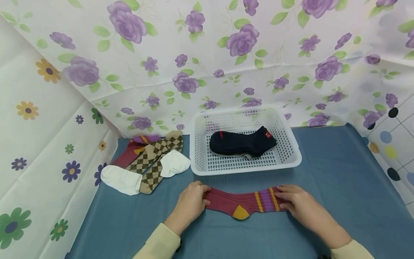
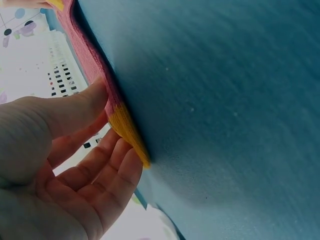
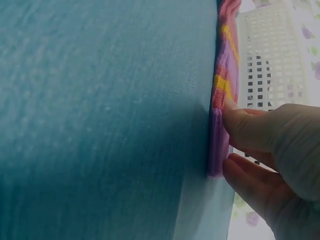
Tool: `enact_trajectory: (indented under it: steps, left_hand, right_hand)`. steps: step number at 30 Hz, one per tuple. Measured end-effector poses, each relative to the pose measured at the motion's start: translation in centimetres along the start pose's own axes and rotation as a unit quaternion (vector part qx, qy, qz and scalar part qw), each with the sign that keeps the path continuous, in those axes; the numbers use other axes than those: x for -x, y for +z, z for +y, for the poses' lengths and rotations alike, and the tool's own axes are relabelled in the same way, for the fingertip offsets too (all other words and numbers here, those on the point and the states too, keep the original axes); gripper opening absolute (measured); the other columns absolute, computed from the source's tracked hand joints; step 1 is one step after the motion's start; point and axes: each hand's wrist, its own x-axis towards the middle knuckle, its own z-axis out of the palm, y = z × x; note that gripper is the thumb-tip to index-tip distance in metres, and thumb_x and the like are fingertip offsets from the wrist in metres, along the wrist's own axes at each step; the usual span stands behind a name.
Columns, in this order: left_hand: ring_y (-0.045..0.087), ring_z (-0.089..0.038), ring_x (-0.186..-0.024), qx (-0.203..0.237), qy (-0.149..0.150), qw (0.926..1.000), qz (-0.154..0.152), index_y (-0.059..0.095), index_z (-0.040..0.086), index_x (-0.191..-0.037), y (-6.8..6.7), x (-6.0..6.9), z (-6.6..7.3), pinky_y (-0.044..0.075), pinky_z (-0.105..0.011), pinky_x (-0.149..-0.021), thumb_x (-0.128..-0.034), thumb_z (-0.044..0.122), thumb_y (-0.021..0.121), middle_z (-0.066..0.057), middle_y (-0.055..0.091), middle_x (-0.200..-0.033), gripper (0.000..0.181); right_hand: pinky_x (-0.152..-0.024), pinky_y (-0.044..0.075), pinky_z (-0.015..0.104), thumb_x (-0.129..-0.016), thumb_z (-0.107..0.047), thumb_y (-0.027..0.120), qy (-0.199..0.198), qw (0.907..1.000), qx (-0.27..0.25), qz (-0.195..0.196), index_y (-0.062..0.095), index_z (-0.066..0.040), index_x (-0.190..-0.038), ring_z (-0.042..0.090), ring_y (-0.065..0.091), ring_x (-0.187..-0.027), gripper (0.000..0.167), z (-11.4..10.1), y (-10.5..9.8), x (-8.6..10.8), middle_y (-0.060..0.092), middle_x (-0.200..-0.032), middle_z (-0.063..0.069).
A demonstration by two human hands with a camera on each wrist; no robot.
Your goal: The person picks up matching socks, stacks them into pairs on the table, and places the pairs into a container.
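A maroon sock (image 1: 231,201) with a mustard heel and purple and yellow cuff stripes lies flat and lengthwise on the blue cloth. At its toe end, my left hand (image 1: 191,202) pinches the fabric; the left wrist view shows the thumb and fingers of this hand (image 2: 75,150) around the yellow toe. My right hand (image 1: 299,205) holds the cuff end between thumb and fingers. Seen from the right wrist, that hand (image 3: 270,155) grips the purple edge of the cuff. Part of each sock end is hidden under the fingers.
Behind the sock stands a white perforated basket (image 1: 292,158) holding dark navy socks (image 1: 240,143) with red marks. To the left lie white socks (image 1: 121,179), brown checkered socks (image 1: 152,176) and another maroon sock (image 1: 129,154). Flowered sheets (image 1: 155,90) hang behind.
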Motion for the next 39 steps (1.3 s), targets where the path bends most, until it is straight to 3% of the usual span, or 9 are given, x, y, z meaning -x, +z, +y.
enact_trajectory:
  steps: [11,16,20,28,32,36,39]
  left_hand:
    - [0.057,-0.013,-0.087,0.03,-0.004,0.9993,-0.024,0.071,0.016,-0.104,-0.2,-0.2,-0.7,0.051,-0.033,-0.074,-0.0759,0.021,0.078,0.0,0.064,-0.096,0.03]
    - [0.056,-0.011,-0.082,0.063,-0.007,0.9974,-0.035,0.071,0.015,-0.104,-1.1,-0.2,-1.6,0.048,-0.03,-0.071,-0.0792,0.024,0.075,0.001,0.065,-0.095,0.026]
    - [0.059,-0.011,-0.083,0.086,-0.027,0.9957,-0.022,0.07,0.017,-0.104,-2.3,-0.1,-2.7,0.049,-0.03,-0.071,-0.0821,0.029,0.072,0.001,0.067,-0.097,0.025]
    - [0.062,-0.012,-0.084,0.086,-0.087,0.9924,0.013,0.07,0.016,-0.106,-4.7,-0.3,-5.7,0.052,-0.034,-0.074,-0.0817,0.031,0.072,0.0,0.069,-0.098,0.029]
    - [0.065,-0.017,-0.085,0.059,-0.112,0.9912,0.038,0.069,0.014,-0.105,-6.9,-0.8,-7.7,0.053,-0.037,-0.071,-0.0823,0.031,0.071,-0.004,0.07,-0.098,0.029]
    - [0.065,-0.02,-0.081,0.035,-0.139,0.9883,0.051,0.069,0.013,-0.106,-9.3,-1.5,-10.3,0.051,-0.039,-0.066,-0.0859,0.034,0.066,-0.007,0.07,-0.095,0.029]
    - [0.064,-0.023,-0.08,0.031,-0.164,0.9842,0.06,0.067,0.012,-0.108,-10.9,-2.0,-12.5,0.051,-0.04,-0.064,-0.0874,0.034,0.063,-0.01,0.069,-0.096,0.031]
  right_hand:
    - [-0.08,0.051,0.047,-0.072,-0.017,0.081,0.049,0.9985,-0.014,0.022,0.072,-0.011,-0.097,0.025,0.062,-0.095,0.027,-0.3,-0.6,-0.7,0.069,-0.099,0.005]
    - [-0.08,0.05,0.048,-0.075,-0.019,0.078,0.077,0.9969,-0.014,0.014,0.071,-0.009,-0.098,0.025,0.062,-0.094,0.026,-0.3,-0.9,-1.0,0.068,-0.097,0.006]
    - [-0.077,0.05,0.048,-0.078,-0.02,0.076,0.119,0.9925,-0.025,0.012,0.07,-0.008,-0.099,0.027,0.064,-0.093,0.025,-0.2,-1.0,-1.1,0.068,-0.097,0.009]
    - [-0.064,0.051,0.042,-0.078,-0.021,0.075,0.183,0.9823,-0.036,-0.016,0.065,-0.002,-0.109,0.022,0.063,-0.081,0.037,-0.1,-1.3,-1.8,0.066,-0.099,0.015]
    - [-0.058,0.048,0.035,-0.08,-0.021,0.074,0.199,0.9787,-0.042,-0.029,0.064,-0.001,-0.111,0.016,0.058,-0.073,0.039,0.2,-1.3,-2.3,0.065,-0.093,0.012]
    - [-0.057,0.046,0.033,-0.079,-0.016,0.073,0.198,0.9791,-0.041,-0.019,0.065,-0.001,-0.107,0.015,0.054,-0.07,0.033,0.5,-1.1,-2.6,0.062,-0.085,0.008]
    - [-0.057,0.044,0.033,-0.078,-0.012,0.073,0.192,0.9805,-0.038,-0.013,0.069,-0.005,-0.095,0.015,0.053,-0.069,0.019,0.5,-1.1,-2.6,0.06,-0.08,0.006]
